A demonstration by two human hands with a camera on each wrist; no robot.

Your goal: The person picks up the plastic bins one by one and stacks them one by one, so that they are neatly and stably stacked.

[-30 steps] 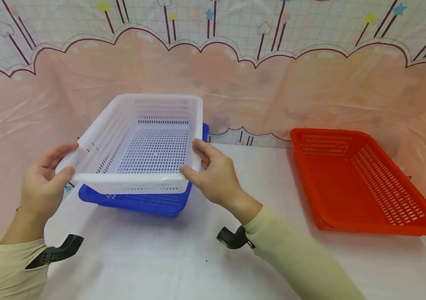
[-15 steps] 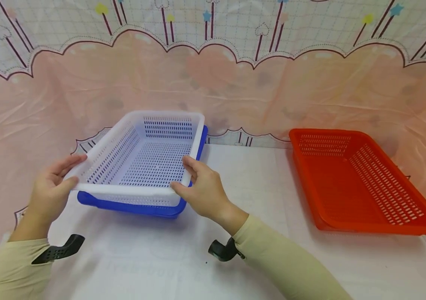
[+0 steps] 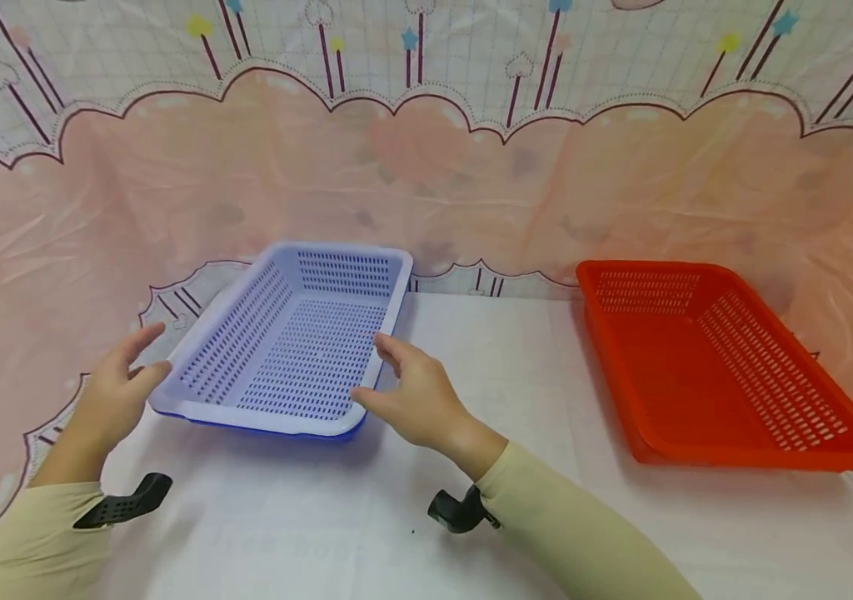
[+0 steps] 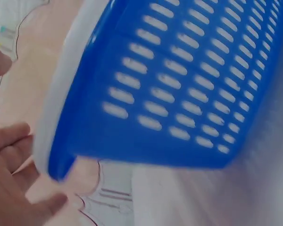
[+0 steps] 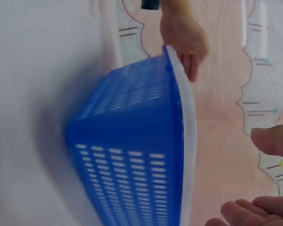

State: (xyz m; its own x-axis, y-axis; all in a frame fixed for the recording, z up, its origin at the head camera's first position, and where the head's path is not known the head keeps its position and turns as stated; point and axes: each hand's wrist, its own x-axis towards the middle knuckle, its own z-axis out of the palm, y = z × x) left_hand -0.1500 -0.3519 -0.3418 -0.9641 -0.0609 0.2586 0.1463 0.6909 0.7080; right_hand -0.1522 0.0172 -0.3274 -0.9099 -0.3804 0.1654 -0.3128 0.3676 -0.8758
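Note:
A white perforated plastic basket (image 3: pixel 261 419) sits nested inside a blue basket (image 5: pixel 122 127) on the left of the table. Their rims lie close together, so in the head view just a thin blue edge shows under the white one. My left hand (image 3: pixel 113 398) hovers by the front left corner, thumb and fingers spread. Beside the right rim is my right hand (image 3: pixel 415 396), with its thumb and fingers parted and nothing between them. In the right wrist view a gap separates that hand from the rim. Blue slotted walls (image 4: pixel 132 146) fill much of the left wrist view.
A red perforated basket (image 3: pixel 764 457) stands on the right side of the white-covered table (image 3: pixel 306 508). Behind the table hangs a pink and white patterned cloth (image 3: pixel 471 192). A black wrist mount (image 3: pixel 458 510) projects from the right sleeve.
The white basket has come down into the blue one. Both hands have lowered with it and let go of its rim. The red basket has stayed in place.

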